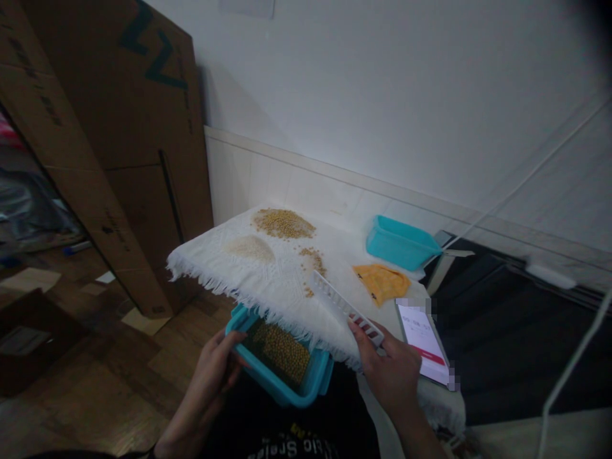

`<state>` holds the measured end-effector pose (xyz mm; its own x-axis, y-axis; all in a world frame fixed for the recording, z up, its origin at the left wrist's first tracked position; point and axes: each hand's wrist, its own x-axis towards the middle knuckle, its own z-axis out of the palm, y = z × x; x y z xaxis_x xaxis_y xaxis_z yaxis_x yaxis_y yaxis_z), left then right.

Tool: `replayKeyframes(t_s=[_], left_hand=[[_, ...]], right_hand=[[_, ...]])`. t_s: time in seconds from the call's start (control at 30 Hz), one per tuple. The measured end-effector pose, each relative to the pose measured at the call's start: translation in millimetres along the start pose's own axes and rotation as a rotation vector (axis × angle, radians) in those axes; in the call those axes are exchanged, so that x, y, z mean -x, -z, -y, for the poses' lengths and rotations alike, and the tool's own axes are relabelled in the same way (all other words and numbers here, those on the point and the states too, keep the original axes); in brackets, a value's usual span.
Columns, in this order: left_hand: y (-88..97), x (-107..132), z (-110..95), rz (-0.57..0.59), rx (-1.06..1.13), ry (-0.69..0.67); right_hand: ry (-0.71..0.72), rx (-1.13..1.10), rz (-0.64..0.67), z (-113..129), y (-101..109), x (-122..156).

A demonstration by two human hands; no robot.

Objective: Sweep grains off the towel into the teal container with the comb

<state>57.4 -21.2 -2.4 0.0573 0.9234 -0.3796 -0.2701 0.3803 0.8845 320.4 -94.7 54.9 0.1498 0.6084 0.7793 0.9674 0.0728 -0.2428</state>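
My left hand (220,360) grips the left rim of a turquoise plastic tub (291,396), held just below the table's front edge. Yellow-brown beans (289,354) lie inside it, and the cloth's fringe hangs over its far side. My right hand (389,370) is closed around one end of a long white slotted plastic strip (329,296). The strip's far end rests on or just above the cloth, close to some scattered beans (312,260). Farther back are a larger bean pile (284,223) and a low heap of pale fine grains (249,248).
A white fringed cloth (210,255) covers the table. On its right side are a second turquoise tub (401,245), a yellow cloth (382,282) and a lit phone (425,344). A tall cardboard box (143,127) stands left; a white cable (526,162) runs at the right.
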Motion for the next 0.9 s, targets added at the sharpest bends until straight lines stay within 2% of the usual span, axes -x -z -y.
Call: replayKeyframes(t_s=[0.57,0.9], left_hand=[[-2.0,1.7,-1.4,-0.014,-0.014,-0.010],[0.0,-0.3,2.0,-0.009,-0.019,-0.037]], right_hand=[[0.012,-0.044,0.014,9.0,-5.0,-5.7],[0.081,-0.101,-0.003,14.4,-5.4,-11.6]])
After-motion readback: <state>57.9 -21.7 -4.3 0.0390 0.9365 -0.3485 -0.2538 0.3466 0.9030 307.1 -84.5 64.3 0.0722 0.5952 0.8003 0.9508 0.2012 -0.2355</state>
